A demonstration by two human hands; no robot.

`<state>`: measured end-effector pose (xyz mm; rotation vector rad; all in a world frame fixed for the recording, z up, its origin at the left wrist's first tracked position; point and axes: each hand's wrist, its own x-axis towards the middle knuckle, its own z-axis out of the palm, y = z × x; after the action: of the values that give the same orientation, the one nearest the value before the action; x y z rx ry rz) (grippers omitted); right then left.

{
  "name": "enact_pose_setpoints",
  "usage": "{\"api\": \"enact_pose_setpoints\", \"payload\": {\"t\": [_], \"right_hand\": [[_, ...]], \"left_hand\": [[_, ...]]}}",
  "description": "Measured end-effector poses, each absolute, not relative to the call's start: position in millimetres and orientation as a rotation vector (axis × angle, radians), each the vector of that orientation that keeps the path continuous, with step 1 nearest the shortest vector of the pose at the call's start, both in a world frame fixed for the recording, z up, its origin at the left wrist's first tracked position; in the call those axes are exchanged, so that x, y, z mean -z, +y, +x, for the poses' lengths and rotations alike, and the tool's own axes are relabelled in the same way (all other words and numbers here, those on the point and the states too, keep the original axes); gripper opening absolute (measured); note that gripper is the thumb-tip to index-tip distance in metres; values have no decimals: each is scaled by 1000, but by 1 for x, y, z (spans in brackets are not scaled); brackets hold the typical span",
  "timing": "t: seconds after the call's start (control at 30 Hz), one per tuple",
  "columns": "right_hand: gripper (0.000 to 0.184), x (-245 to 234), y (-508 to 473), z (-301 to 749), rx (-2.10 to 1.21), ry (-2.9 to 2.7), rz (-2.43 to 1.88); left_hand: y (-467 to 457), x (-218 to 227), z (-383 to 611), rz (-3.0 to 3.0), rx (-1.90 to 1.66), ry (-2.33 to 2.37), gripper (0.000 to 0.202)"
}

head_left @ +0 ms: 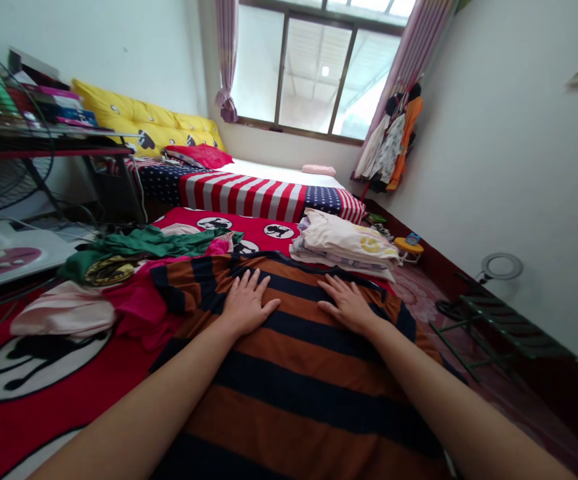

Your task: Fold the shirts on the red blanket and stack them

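Observation:
A brown and navy striped T-shirt (279,373) lies spread out on the red patterned bedding (69,393), its collar end away from me and one sleeve reaching out at the left. My left hand (249,303) rests flat on the upper left of the shirt, fingers apart. On the upper right, my right hand (346,303) also lies flat with spread fingers. Neither hand grips the cloth. Just beyond the collar sits a stack of folded clothes (343,243), with a cream piece with a yellow print on top.
Loose clothes, among them a green garment (143,245), a magenta one (143,307) and a pale pink one (63,312), lie at the left. A fan (13,247) stands beside them. A green rack-like stool (513,327) is at the right. Behind is another bed (249,193).

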<state>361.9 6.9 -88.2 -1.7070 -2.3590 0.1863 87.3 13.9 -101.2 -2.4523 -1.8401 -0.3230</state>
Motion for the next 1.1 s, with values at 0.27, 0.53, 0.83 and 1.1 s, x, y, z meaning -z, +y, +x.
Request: {"api": "enact_pose_setpoints", "payload": {"t": [0.27, 0.53, 0.83, 1.1], "right_hand": [[58, 120, 34, 427, -113, -2033, -1878], [43, 82, 10, 428, -139, -1895, -1807], [15, 31, -196, 420, -841, -2344, -1372], [16, 55, -253, 413, -736, -2510, -1422]], "left_hand": [[14, 101, 86, -2479, 326, -1840, 73], [15, 99, 85, -2496, 258, -1818, 74], [17, 98, 86, -2488, 185, -1824, 74], [19, 101, 85, -2477, 174, -1819, 75]]}}
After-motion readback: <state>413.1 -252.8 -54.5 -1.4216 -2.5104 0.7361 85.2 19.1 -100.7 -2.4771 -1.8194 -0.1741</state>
